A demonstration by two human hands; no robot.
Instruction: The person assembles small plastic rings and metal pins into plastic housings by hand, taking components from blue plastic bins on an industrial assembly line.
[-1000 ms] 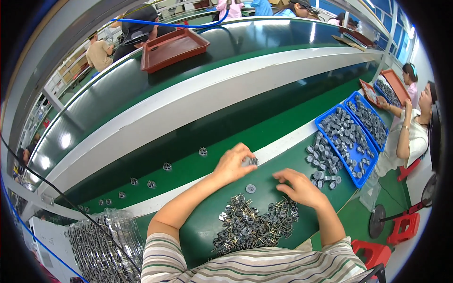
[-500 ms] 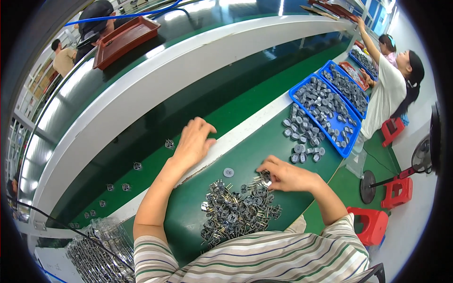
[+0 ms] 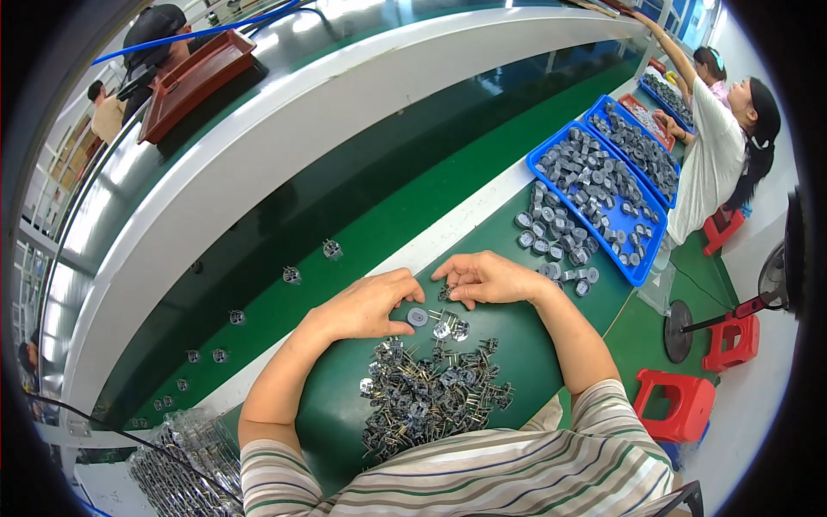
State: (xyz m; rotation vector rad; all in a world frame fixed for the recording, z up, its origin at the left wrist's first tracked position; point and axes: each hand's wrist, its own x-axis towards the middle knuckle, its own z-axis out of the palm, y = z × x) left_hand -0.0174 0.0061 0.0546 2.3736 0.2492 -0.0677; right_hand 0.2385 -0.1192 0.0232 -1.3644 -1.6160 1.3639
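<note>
In the head view, curves the left hand [image 3: 369,307], grip unclosed, around a round cap [image 3: 417,317] between plug heap [image 3: 435,396] and far edge; pinches a plug [image 3: 445,294] in the right hand [image 3: 493,278], perhaps for fine control; has the heap by the surface's [image 3: 532,349] near edge, presumably for short reach.

i look through the head fisheye: downward, forward over the shirt [image 3: 500,470]; left hand [image 3: 369,305] and right hand [image 3: 493,279] close, mid-frame, belt [image 3: 379,233] farther.

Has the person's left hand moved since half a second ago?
Yes. The left hand has come back to the near side of the white rail, beside the round grey disc; then, it reached over the far side.
</note>
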